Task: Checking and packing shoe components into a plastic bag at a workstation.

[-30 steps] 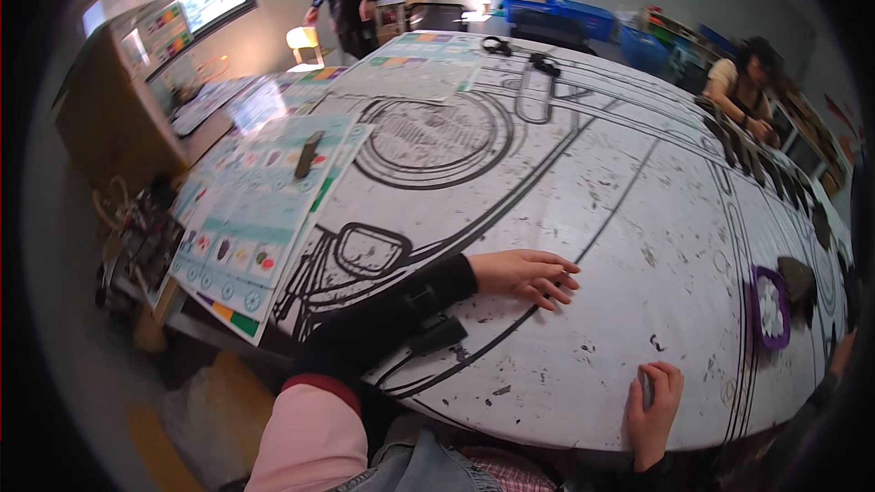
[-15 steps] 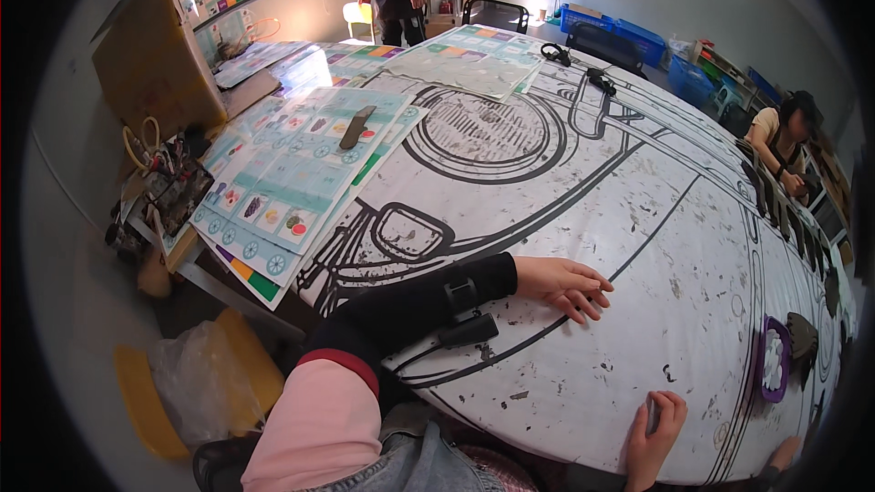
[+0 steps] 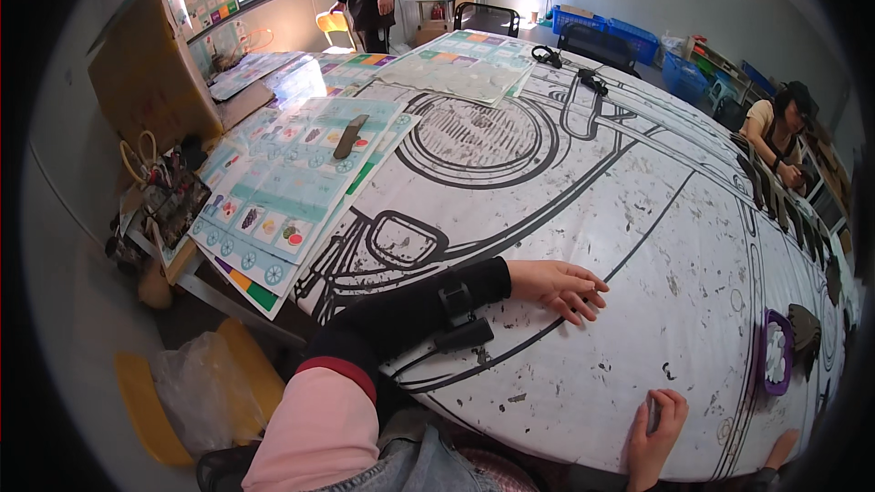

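Note:
My left hand (image 3: pixel 558 289) rests on the table cover (image 3: pixel 629 328), palm turned partly down, its fingers loosely apart and nothing in it. A black sleeve covers that forearm, with a strap and a small black box (image 3: pixel 463 335) on a cable at the wrist. Close to the table's near edge, my right hand (image 3: pixel 663 433) is curled, thumb towards the fingers. A small dark grey thing (image 3: pixel 653 415) shows between them, too little to name. Right of it stands a purple basket (image 3: pixel 768 381) of white pieces, with a brown-grey flat piece (image 3: pixel 804 333) beside it.
Laminated picture sheets (image 3: pixel 264 191) lie at the left under a grey-brown elongated piece (image 3: pixel 349 138). A cardboard box (image 3: pixel 150 73) and tool holder (image 3: pixel 173 191) stand beyond. Several dark pieces (image 3: pixel 770 191) line the right side, near a seated person (image 3: pixel 775 132). Another hand (image 3: pixel 781 448) is at lower right.
The view has shifted slightly. My hands stay almost in place; the grey thing in my right hand shows more clearly. The standing person's hand is now at the yellow chair.

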A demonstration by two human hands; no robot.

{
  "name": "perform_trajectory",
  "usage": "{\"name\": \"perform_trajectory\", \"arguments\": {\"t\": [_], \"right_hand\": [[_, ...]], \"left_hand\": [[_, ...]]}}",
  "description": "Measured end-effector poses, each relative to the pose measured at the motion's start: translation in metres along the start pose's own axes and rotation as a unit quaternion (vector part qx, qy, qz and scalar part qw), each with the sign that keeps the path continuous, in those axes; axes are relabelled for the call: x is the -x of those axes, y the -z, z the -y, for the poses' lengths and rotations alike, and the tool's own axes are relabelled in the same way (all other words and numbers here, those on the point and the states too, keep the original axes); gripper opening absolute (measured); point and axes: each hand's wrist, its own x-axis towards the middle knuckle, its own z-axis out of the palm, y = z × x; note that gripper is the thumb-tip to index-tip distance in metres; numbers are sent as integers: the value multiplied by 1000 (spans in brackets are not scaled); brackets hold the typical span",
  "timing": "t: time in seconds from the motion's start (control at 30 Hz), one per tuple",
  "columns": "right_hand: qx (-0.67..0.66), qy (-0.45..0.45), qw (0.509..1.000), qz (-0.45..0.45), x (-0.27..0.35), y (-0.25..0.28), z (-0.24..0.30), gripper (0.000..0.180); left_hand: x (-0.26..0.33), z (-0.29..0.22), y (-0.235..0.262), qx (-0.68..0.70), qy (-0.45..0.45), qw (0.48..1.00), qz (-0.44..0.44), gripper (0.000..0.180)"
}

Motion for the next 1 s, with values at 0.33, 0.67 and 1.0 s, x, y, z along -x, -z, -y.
{"name": "perform_trajectory", "arguments": {"t": [0.33, 0.67, 1.0], "right_hand": [[-2, -19, 1000, 11, 2, 2, 3, 22], [-7, -19, 1000, 8, 2, 1, 2, 21], [1, -3, 1000, 11, 0, 0, 2, 22]], "left_hand": [[0, 3, 1, 1, 3, 1000, -2, 52], [1, 0, -1, 5, 6, 1000, -4, 50], [4, 0, -2, -1, 3, 1000, -11, 50]]}}
